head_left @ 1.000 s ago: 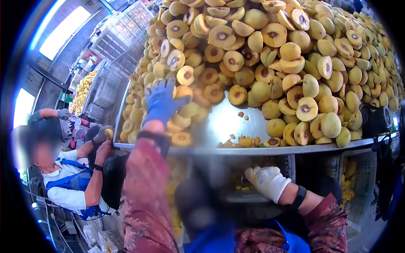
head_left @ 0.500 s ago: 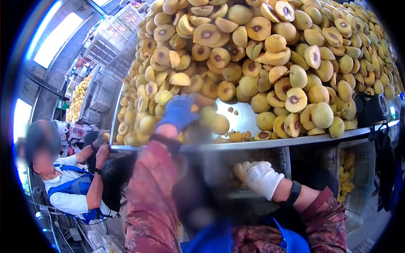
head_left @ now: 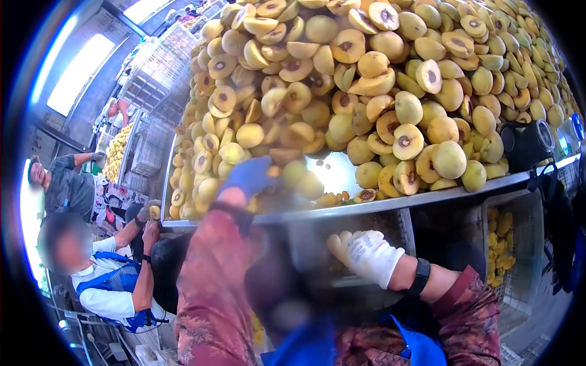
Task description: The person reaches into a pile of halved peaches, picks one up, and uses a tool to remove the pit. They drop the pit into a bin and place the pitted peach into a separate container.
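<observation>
Halved yellow fruits are covering the metal surface from upper centre rightward. A blurred, blue-gloved left hand is hovering beside them, centre-left; a white-gloved right hand is bending lower centre. I cannot tell either grip's state.

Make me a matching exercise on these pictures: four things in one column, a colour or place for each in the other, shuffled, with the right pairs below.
Column one:
1. left hand
2. right hand
3. fruit halves
4. right wristband

Column two:
A. heaped on the metal table
B. black
C. gloved in white
D. gloved in blue

Right pairs: 1-D, 2-C, 3-A, 4-B
</observation>
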The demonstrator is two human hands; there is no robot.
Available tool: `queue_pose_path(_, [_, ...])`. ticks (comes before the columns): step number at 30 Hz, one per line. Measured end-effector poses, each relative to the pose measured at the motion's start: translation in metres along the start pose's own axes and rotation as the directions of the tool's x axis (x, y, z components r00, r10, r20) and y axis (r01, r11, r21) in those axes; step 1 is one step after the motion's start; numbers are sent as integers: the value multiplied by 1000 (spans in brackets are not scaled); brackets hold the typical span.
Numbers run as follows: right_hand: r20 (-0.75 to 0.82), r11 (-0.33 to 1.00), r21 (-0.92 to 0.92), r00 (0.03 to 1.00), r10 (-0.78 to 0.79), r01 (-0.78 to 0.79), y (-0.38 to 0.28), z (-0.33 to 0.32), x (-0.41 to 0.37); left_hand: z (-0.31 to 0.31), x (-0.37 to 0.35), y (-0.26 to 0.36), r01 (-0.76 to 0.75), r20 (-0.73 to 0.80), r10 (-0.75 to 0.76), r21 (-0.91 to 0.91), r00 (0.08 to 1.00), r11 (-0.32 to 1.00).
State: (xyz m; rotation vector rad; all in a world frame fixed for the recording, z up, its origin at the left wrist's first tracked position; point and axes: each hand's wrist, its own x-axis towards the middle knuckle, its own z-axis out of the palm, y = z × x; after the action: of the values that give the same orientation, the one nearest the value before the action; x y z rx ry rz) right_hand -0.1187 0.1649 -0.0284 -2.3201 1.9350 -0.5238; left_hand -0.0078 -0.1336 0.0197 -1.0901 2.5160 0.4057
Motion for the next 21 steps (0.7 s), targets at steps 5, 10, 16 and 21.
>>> queue_pose_path(5, [-19, 1000, 9, 1000, -11, 11, -1, 2, 0, 33, -2, 9, -86, -67, 149, 564, 986, 821])
queue_pose_path(10, [-36, 1000, 27, 999, -14, 15, 0, 0, 3, 31, 2, 2, -149, -96, 203, 401, 974, 904])
queue_pose_path(16, [56, 889, 422, 983, 173, -181, 5, -9, 13, 44, -26, -7, -281, -320, 181, -301, 930, 911])
queue_pose_path(21, [25, 625, 749, 952, 306, -220, 8, -16, 28, 41, -74, 21, -516, -517, 75, -813, 853, 269])
